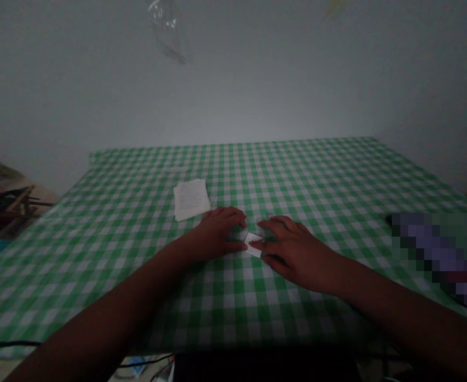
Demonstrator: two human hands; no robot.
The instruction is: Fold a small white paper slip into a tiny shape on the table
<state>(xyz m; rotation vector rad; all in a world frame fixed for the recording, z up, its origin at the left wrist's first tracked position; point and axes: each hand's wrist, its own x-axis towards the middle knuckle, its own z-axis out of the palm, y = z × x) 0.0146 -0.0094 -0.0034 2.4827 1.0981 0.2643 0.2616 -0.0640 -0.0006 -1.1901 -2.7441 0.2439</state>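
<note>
A small folded piece of white paper (pixel 254 251) with dark printed lines lies on the checked tablecloth between my two hands. My left hand (pixel 220 232) is curved at its left side, thumb tip at the paper's edge and the other fingers apart from the thumb. From the right, my right hand (pixel 291 246) reaches over it with spread fingers, one fingertip resting on the paper. Neither hand has its fingers closed around it. Beyond my left hand lies a stack of square white paper sheets (pixel 192 198), the top one bearing faint lines of text.
A green and white checked tablecloth (pixel 297 180) covers the table, which reaches to a grey wall (pixel 257 79). A clear plastic bag (pixel 167 29) hangs there. At right lies a pixelated dark object (pixel 435 254). A black cable (pixel 10 344) crosses the near left edge.
</note>
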